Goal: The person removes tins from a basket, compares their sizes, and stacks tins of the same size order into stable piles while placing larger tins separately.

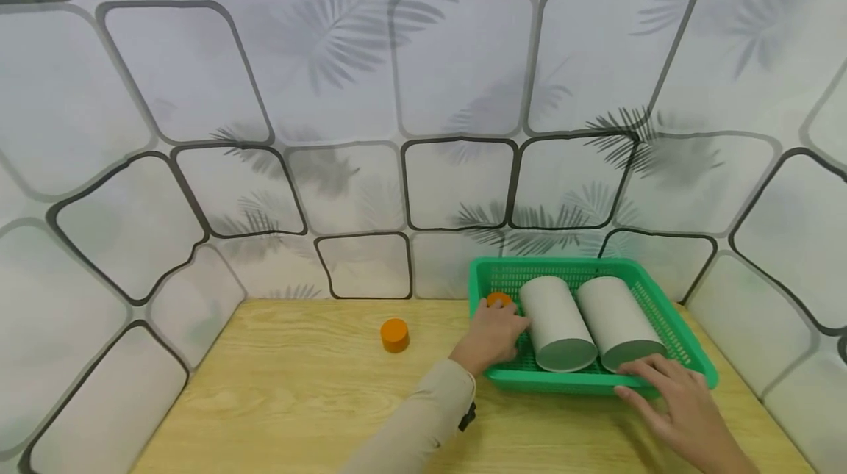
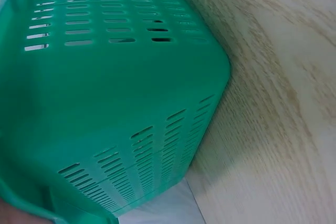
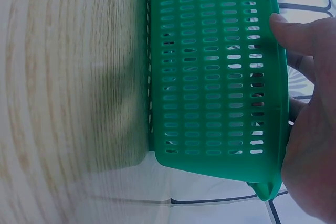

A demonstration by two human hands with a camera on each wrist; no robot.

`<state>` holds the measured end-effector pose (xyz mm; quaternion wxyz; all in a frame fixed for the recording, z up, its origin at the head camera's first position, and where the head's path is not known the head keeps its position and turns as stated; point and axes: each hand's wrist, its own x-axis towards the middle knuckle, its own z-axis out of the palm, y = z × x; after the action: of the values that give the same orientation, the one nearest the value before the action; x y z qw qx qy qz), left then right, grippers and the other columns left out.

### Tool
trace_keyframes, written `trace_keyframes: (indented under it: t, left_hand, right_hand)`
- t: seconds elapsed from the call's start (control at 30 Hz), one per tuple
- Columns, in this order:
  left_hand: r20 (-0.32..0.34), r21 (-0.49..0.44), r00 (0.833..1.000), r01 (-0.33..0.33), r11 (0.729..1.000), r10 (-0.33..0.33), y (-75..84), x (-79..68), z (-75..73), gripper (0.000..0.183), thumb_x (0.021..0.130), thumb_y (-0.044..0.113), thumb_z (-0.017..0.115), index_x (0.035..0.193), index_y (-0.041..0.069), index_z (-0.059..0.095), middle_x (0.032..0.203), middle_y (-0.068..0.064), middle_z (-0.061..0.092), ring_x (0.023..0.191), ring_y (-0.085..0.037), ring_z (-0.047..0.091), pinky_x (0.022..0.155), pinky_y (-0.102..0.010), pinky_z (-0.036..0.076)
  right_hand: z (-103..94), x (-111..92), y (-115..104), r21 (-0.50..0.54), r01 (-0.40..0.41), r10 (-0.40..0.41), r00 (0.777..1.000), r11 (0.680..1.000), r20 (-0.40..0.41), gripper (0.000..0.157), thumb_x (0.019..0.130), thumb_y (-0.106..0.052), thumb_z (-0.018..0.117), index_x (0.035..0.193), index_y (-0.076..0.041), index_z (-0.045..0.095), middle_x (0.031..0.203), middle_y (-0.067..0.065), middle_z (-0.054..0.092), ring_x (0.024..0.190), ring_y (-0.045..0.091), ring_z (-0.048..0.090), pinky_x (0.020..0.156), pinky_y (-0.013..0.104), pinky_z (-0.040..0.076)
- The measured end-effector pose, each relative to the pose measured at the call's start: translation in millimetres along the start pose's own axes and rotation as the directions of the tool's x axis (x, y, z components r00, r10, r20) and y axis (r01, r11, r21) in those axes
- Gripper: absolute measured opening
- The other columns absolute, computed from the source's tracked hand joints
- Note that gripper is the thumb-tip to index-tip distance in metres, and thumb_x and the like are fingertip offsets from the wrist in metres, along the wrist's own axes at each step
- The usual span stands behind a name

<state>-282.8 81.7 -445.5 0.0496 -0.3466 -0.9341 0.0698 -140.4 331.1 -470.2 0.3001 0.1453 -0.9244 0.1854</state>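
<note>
In the head view my left hand [image 1: 492, 336] reaches over the left part of a green plastic basket [image 1: 549, 383]. Its fingertips lie at an orange cylinder [image 1: 498, 299] inside, covering the near side of it; whether they pinch it is hidden. My right hand [image 1: 681, 404] grips the basket's near rim at the right, with the thumb outside and fingers over the edge. Two large white cylinders, one on the left [image 1: 554, 323] and one on the right [image 1: 618, 320], lie side by side in the basket. The left wrist view shows mostly the basket's outer wall [image 2: 105, 82].
Another orange cylinder [image 1: 395, 335] stands on the wooden table [image 1: 298, 386], left of the basket. A patterned pale cloth [image 1: 357, 187] rises behind the table and along both sides. The basket stands near the table's back right corner.
</note>
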Motion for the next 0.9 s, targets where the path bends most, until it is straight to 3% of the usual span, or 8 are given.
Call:
trace_keyframes:
  t: [0.2,0.43,0.63,0.9]
  left_hand:
    - [0.067,0.093,0.998,-0.021,0.995,0.014,2.5,-3.0,0.3,0.037,0.084,0.035,0.072,0.117,0.043,0.058,0.118,0.008,0.055,0.111,-0.018,0.052,0.099,-0.045,0.037]
    - [0.042,0.103,0.999,-0.027,0.994,0.023,2.3,-5.4,-0.7,0.023,0.088,0.025,0.069,0.105,0.039,0.062,0.107,0.008,0.056,0.096,-0.016,0.056,0.094,-0.043,0.04]
    - [-0.016,0.044,0.999,-0.039,0.998,0.04,-0.1,-3.1,1.1,0.024,0.085,0.022,0.071,0.102,0.039,0.066,0.101,0.009,0.057,0.086,-0.014,0.052,0.085,-0.041,0.042]
    - [-0.053,-0.1,0.997,-0.069,0.993,0.064,-4.3,-4.0,-2.7,0.037,0.084,0.018,0.072,0.111,0.042,0.065,0.111,0.01,0.055,0.094,-0.014,0.053,0.087,-0.042,0.042]
  right_hand:
    - [0.2,-1.4,-0.9,0.003,0.007,-0.007,1.0,1.0,-0.004,0.027,0.071,-0.023,0.082,0.094,-0.027,0.069,0.092,-0.016,0.057,0.086,0.015,0.054,0.071,0.045,0.032]
    - [-1.3,-0.8,-2.1,0.014,0.018,-0.018,1.0,1.0,-0.01,0.029,0.072,-0.021,0.082,0.096,-0.027,0.068,0.094,-0.018,0.056,0.087,0.014,0.053,0.072,0.044,0.031]
    - [-2.1,0.5,-3.2,0.008,0.028,-0.028,1.0,1.0,-0.011,0.031,0.071,-0.022,0.082,0.097,-0.03,0.067,0.093,-0.016,0.057,0.087,0.017,0.054,0.072,0.043,0.031]
    - [-1.9,0.7,-1.0,-0.007,0.023,-0.024,1.0,1.0,-0.011,0.03,0.072,-0.024,0.082,0.097,-0.031,0.066,0.093,-0.014,0.058,0.086,0.019,0.054,0.07,0.042,0.031]
